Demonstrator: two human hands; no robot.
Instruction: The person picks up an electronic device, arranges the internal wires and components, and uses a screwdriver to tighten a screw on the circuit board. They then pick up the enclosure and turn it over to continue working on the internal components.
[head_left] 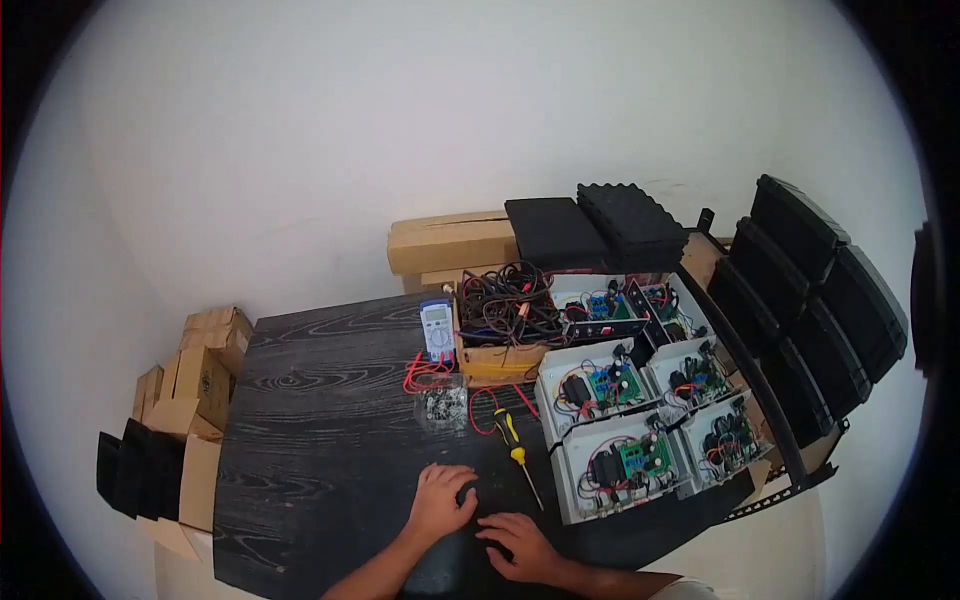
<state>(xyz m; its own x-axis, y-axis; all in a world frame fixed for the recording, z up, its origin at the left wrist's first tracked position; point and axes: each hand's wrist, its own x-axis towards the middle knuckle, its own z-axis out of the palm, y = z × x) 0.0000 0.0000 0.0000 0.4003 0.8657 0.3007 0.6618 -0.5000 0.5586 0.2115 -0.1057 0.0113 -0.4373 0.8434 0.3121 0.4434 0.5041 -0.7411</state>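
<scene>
My left hand rests at the front of the black wood-grain table, fingers loosely bent and a dark gap between thumb and fingers. Just to its right and nearer me, my right hand lies with its fingers apart. Neither hand appears to hold anything. A yellow-and-black screwdriver lies beyond my right hand, its tip toward me. Past my left hand is a clear bag of small dark parts. To the right stand several open metal cases with circuit boards, wired inside.
Behind the bag lie a multimeter with red leads and a cardboard box of tangled cables. Black foam sheets are stacked at the back. Black bins fill a right-hand rack; cardboard boxes stand left of the table.
</scene>
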